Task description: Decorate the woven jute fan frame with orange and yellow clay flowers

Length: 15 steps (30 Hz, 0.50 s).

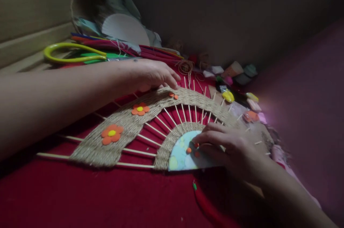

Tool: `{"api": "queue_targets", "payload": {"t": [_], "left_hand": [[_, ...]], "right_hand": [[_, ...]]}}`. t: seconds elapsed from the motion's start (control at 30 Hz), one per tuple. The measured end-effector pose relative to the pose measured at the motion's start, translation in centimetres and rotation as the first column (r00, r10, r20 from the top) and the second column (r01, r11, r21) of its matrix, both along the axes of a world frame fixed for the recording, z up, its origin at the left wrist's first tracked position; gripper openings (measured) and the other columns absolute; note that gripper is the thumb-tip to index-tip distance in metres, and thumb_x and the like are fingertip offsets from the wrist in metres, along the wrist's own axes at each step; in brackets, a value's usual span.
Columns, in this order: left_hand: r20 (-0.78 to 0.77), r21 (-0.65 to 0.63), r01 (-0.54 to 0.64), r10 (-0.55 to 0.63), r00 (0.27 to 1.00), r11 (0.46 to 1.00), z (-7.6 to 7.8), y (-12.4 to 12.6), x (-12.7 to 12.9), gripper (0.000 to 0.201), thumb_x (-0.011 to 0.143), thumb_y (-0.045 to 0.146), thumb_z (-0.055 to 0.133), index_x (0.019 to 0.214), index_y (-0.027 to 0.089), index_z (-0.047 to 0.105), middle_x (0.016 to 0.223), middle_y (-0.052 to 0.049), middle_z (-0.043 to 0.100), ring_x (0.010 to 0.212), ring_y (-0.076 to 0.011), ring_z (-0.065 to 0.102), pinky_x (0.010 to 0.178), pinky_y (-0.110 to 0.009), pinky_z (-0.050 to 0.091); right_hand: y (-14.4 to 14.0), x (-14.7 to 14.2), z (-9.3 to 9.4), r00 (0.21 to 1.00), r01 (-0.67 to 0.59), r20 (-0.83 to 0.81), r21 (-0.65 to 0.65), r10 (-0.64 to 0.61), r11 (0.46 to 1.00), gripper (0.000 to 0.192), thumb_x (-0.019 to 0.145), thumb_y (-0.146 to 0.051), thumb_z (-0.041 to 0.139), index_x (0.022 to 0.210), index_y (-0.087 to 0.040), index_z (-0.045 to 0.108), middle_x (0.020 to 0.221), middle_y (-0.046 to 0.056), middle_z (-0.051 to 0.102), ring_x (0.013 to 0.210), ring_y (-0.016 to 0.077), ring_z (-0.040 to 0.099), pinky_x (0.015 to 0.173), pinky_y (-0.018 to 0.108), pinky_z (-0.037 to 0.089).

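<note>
A half-round fan frame of thin wooden sticks with a woven cord band (99, 149) lies in front of me. Two orange flowers (112, 133) with yellow centres sit on the band, and two small orange petals (173, 95) lie near its top. My left hand (157, 74) rests over the band's upper edge beside those petals, fingers stretched out. Over the blue patterned half-disc (177, 156) at the fan's centre, my right hand (228, 145) pinches a small orange piece (197, 145) between thumb and finger. Other small orange pieces (189, 150) lie on the half-disc.
Everything lies on a red cloth (107, 195). Yellow-handled scissors (75, 52), coloured strips (158, 53) and a white pleated fan (125, 29) are at the back left. Twine (185, 66) and yellow packets (228, 95) sit behind the fan. A red strip (206, 203) lies in front.
</note>
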<state>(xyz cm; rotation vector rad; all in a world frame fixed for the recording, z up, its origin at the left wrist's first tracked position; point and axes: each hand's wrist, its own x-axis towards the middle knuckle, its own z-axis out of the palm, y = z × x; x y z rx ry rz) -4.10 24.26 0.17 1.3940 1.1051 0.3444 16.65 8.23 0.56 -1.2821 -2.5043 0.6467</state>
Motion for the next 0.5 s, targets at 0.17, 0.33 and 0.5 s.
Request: {"api": "queue_targets", "payload": {"t": [0.17, 0.33, 0.5], "left_hand": [[0.017, -0.002, -0.025, 0.025, 1.0, 1.0, -0.3, 0.1, 0.1, 0.047, 0.064, 0.017, 0.07, 0.109, 0.026, 0.063, 0.077, -0.002, 0.067, 0.077, -0.0226, 0.064, 0.062, -0.028, 0.047], [0.035, 0.004, -0.033, 0.033, 0.999, 0.999, -0.2, 0.0, 0.1, 0.045, 0.062, 0.015, 0.069, 0.106, 0.024, 0.063, 0.073, -0.002, 0.066, 0.075, -0.0219, 0.064, 0.06, -0.026, 0.046], [0.118, -0.106, 0.015, -0.003, 0.993, 0.994, 0.5, -0.4, -0.2, 0.044, 0.069, 0.013, 0.063, 0.112, 0.021, 0.059, 0.066, -0.001, 0.065, 0.056, -0.0139, 0.058, 0.053, -0.024, 0.041]], "right_hand": [[0.3, 0.0, -0.1, 1.0, 0.005, 0.0, 0.04, -0.005, 0.999, 0.012, 0.088, -0.017, 0.052, 0.087, -0.02, 0.064, 0.085, 0.003, 0.06, 0.073, 0.0104, 0.058, 0.061, 0.024, 0.048], [2.5, -0.7, 1.4, 0.985, 0.163, -0.078, 0.116, -0.155, 0.98, 0.006, 0.081, -0.017, 0.059, 0.076, -0.019, 0.062, 0.073, 0.001, 0.061, 0.064, 0.0104, 0.056, 0.055, 0.023, 0.047], [7.2, -1.9, 0.7, 0.9, 0.325, -0.266, -0.117, -0.345, 0.938, 0.007, 0.075, -0.023, 0.063, 0.074, -0.017, 0.061, 0.065, -0.001, 0.061, 0.059, 0.0098, 0.055, 0.054, 0.024, 0.045]]}}
